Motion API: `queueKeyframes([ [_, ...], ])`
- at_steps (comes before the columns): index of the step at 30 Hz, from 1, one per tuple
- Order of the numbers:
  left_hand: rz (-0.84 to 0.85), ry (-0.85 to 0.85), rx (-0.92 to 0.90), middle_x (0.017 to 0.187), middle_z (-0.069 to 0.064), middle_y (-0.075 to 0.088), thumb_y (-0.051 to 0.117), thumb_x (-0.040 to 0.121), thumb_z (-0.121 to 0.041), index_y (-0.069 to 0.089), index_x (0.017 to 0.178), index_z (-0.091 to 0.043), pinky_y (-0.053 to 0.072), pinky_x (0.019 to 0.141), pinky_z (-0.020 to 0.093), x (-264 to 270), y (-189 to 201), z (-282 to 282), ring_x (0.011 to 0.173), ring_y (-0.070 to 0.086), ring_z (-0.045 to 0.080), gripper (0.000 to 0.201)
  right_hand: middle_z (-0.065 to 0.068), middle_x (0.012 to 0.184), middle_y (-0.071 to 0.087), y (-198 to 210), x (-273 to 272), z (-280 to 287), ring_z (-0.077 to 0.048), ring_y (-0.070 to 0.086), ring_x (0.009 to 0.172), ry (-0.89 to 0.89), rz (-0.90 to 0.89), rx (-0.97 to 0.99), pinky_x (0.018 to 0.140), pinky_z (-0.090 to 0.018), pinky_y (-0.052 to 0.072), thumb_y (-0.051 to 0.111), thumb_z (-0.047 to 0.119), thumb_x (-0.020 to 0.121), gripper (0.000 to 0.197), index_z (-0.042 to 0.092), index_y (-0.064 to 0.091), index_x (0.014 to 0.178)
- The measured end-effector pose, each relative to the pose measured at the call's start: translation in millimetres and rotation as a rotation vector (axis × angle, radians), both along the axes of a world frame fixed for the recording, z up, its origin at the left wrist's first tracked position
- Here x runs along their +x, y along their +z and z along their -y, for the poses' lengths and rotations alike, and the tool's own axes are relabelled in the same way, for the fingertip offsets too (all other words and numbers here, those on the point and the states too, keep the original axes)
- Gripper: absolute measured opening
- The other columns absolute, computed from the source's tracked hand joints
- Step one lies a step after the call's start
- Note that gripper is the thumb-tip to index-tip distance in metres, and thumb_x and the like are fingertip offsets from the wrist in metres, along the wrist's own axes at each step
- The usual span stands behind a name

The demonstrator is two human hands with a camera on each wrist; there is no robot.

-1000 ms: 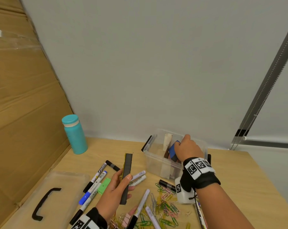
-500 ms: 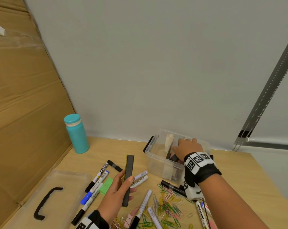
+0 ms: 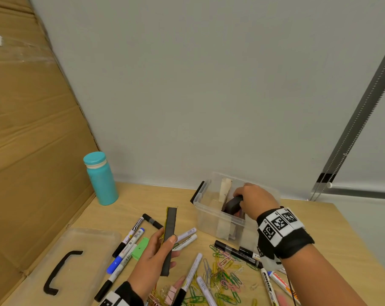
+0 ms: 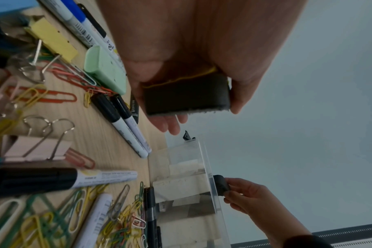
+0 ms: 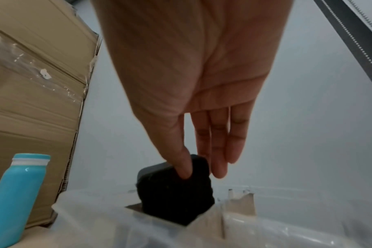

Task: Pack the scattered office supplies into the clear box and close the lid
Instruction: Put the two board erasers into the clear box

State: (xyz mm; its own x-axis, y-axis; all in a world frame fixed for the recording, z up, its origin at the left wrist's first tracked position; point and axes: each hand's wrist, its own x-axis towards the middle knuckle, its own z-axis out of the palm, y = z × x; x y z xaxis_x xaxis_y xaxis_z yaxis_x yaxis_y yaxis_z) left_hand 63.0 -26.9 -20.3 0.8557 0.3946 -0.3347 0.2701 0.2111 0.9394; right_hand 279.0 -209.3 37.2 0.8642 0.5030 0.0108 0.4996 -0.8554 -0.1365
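Meanwhile, a dark block (image 3: pixel 232 205) was pinched between the thumb and straight fingers of the right hand (image 3: pixel 254 200) and was held half sunk in the clear box (image 3: pixel 211 214), which stood open near the wall at the back of the wooden table (image 3: pixel 333 241). A long dark strip (image 3: pixel 169 239) was gripped above the table by the curled fingers and thumb of the left hand (image 3: pixel 153 261). Markers (image 3: pixel 191 271), paper clips (image 3: pixel 225 281) and binder clips (image 3: pixel 169 294) were left scattered in front of the box. The lid (image 3: pixel 61 266) was laid flat at the left, beside a teal bottle (image 3: pixel 101 178).
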Motion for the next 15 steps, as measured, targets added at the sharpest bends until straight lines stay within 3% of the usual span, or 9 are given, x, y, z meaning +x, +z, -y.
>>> queueKeyframes([
  [7, -0.005, 0.038, -0.035, 0.122, 0.0, 0.062, 0.051, 0.094, -0.025, 0.042, 0.124, -0.031, 0.049, 0.097, 0.044, -5, 3, -2, 0.101, 0.064, 0.025, 0.032, -0.007, 0.104, 0.055, -1, 2, -9, -0.024, 0.062, 0.085, -0.073, 0.151, -0.014, 0.074, -0.032, 0.052, 0.056, 0.012, 0.09, 0.018, 0.015, 0.063, 0.106],
  [11, -0.001, 0.022, -0.028, 0.119, -0.001, 0.062, 0.051, 0.095, -0.025, 0.041, 0.13, -0.029, 0.051, 0.095, 0.042, -5, 4, 0, 0.101, 0.064, 0.025, 0.036, -0.008, 0.113, 0.06, -13, 2, -14, -0.024, 0.06, 0.102, -0.073, 0.097, -0.155, 0.086, -0.033, 0.05, 0.06, 0.019, 0.09, 0.021, 0.014, 0.063, 0.11],
  [15, -0.002, 0.013, -0.029, 0.12, -0.002, 0.062, 0.05, 0.095, -0.027, 0.045, 0.122, -0.033, 0.05, 0.097, 0.045, -6, 4, 0, 0.103, 0.064, 0.026, 0.028, -0.006, 0.122, 0.058, -25, 3, -15, -0.023, 0.046, 0.121, -0.057, 0.076, -0.333, 0.101, -0.037, 0.036, 0.05, 0.025, 0.093, 0.023, 0.019, 0.062, 0.112],
])
